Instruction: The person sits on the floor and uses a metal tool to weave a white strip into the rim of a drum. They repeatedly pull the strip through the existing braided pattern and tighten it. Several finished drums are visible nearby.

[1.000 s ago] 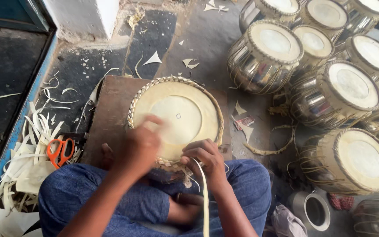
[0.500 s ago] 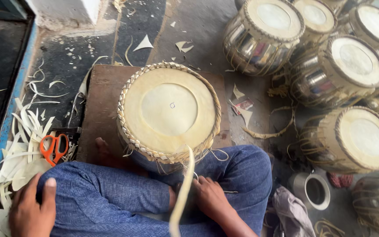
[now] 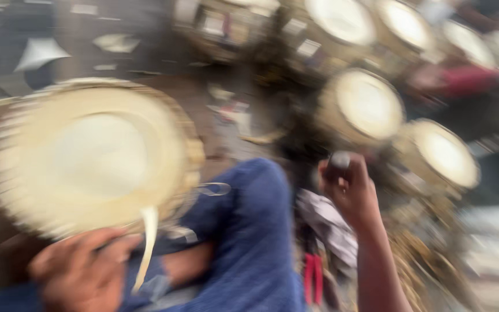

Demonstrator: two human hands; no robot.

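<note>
Head view: one drum (image 3: 88, 156), two hands.

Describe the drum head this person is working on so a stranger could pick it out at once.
Start from the blue-clad knee at the bottom middle. Just left of it lies the drum head, a broad pale disc above the left hand. Unlike the blurred, smaller-looking drums at the upper right, a loose pale strip hangs from its near edge.

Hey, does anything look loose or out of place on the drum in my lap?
A pale strip hangs loose off the drum head's near edge, by the left hand. The right hand is raised, closed on a small dark object. Blur hides finer detail.
</note>
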